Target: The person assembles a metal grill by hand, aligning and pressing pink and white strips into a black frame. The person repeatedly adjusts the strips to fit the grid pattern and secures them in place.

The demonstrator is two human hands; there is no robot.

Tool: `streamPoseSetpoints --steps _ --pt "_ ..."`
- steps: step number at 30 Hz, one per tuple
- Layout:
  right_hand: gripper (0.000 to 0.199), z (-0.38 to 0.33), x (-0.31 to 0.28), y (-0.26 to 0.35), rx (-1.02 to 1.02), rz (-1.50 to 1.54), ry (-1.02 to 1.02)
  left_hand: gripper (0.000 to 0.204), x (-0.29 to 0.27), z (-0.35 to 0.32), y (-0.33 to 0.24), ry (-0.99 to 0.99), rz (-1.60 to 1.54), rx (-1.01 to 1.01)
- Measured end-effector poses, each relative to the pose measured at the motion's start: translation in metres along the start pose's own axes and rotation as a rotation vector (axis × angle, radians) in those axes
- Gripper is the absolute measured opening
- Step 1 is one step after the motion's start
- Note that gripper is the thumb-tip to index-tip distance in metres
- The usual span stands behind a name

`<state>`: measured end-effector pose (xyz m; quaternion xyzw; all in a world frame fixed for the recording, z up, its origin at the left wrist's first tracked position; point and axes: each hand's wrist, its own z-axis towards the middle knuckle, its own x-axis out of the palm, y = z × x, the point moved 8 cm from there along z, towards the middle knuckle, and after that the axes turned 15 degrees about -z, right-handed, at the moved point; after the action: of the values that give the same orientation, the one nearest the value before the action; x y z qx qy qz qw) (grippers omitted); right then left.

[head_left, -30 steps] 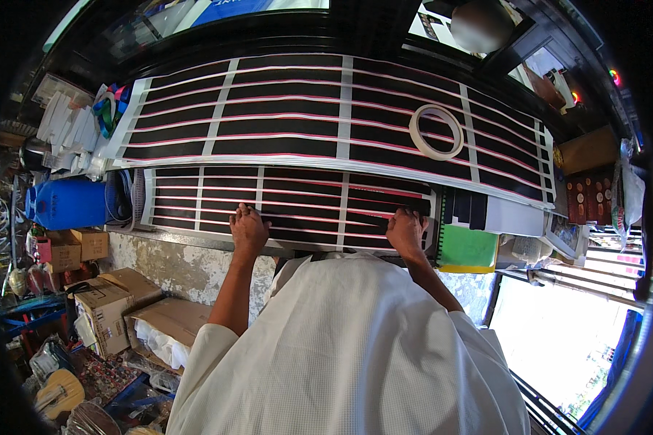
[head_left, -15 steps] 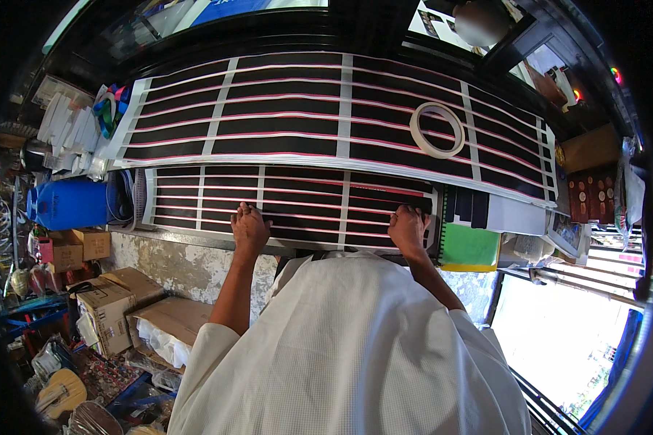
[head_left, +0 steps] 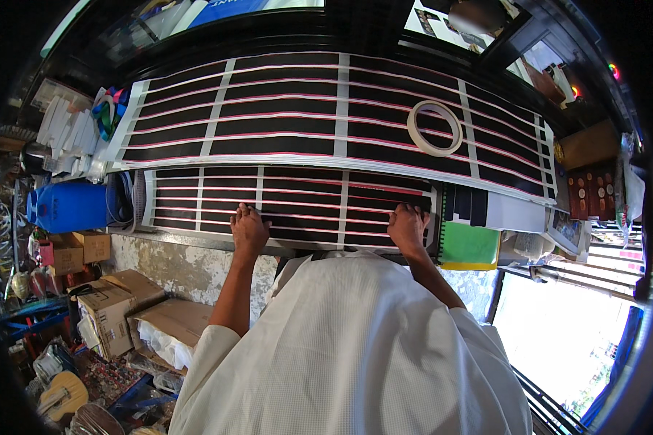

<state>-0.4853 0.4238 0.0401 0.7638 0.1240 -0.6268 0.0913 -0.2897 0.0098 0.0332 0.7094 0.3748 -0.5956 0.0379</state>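
My left hand [head_left: 249, 230] is on the near striped sheet [head_left: 302, 194], its fingers bent and close together at a black strip. Farther right, my right hand [head_left: 408, 228] is curled at the same sheet near its right end. Both hands look closed on a black strip of it, though the fingertips are partly hidden. The sheet has long black bands split by white and pink lines, with pale cross strips. Behind it lies a larger stack of similar striped sheets [head_left: 283, 129], topped by a roll of cream tape [head_left: 413, 130].
A green spiral notebook [head_left: 469, 248] lies right of the near sheet. On the left are a blue container [head_left: 69, 206], coiled ribbons [head_left: 106, 114] and stacked white packets [head_left: 64, 130]. Cardboard boxes [head_left: 109, 312] and wrapped goods stand below left. Dark-framed glass borders the far side.
The view has shifted very slightly. Both hands stay in nearly the same place on the near sheet, and the tape roll still lies on the stack.
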Motion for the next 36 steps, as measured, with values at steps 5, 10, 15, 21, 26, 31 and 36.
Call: streamPoseSetpoints --steps 5,10,15,21,26,31,36 --pt "0.025 -0.002 -0.003 0.000 0.010 -0.010 -0.003 0.084 0.000 0.000 0.000 -0.010 0.002 0.008" --pt "0.025 -0.001 -0.005 0.001 -0.007 -0.009 -0.039 0.082 0.002 0.002 0.003 0.016 -0.008 -0.013" --pt "0.023 -0.001 -0.005 0.002 -0.007 -0.014 -0.062 0.078 0.000 0.000 0.001 -0.029 0.000 0.006" --pt "0.026 -0.003 -0.009 -0.001 0.004 -0.048 -0.045 0.081 0.001 -0.004 0.001 -0.048 -0.015 -0.002" --pt "0.026 -0.013 -0.030 -0.013 0.005 -0.035 -0.207 0.077 0.002 -0.022 -0.008 -0.182 -0.053 0.067" --pt "0.024 -0.029 -0.045 0.008 -0.282 0.245 -0.327 0.067 0.012 -0.034 -0.042 -0.187 -0.198 0.274" --pt "0.030 -0.045 -0.038 0.041 -0.545 0.328 -0.171 0.056 0.029 -0.045 -0.077 -0.076 -0.261 0.408"
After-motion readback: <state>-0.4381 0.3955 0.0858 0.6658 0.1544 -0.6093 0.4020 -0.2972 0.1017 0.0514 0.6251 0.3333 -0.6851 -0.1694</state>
